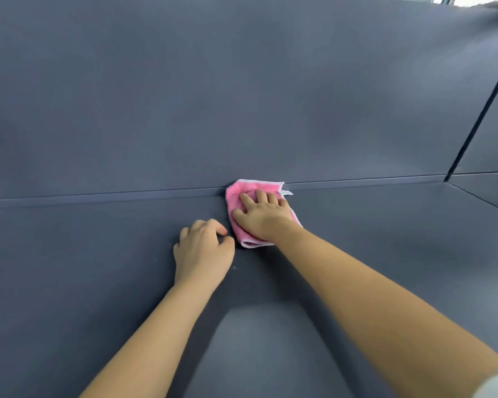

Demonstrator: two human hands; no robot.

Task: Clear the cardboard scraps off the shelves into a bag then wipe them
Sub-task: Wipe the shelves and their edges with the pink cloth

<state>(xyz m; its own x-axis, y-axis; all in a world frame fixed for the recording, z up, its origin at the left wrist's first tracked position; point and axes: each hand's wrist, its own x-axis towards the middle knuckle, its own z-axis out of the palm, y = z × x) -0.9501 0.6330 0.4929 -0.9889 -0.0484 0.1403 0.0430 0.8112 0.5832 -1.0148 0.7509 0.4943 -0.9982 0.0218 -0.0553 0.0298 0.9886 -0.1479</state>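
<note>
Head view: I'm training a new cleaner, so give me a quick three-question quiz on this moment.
1. True or false: the right hand lies flat on the pink cloth.
2. The left hand is: A) gripping the cloth; B) curled, beside the cloth; C) out of view.
3. Fill in: the cloth sits at the shelf's ___ edge.
Key: 1 true; 2 B; 3 back.

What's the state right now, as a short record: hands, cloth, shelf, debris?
right hand: flat on the pink cloth, fingers straight, pressing it
left hand: fingers curled, resting on the shelf beside the cloth; any contents hidden
cloth position: at the shelf's back edge, touching the rear panel
debris: a few tiny specks by the left hand; no cardboard visible
</note>
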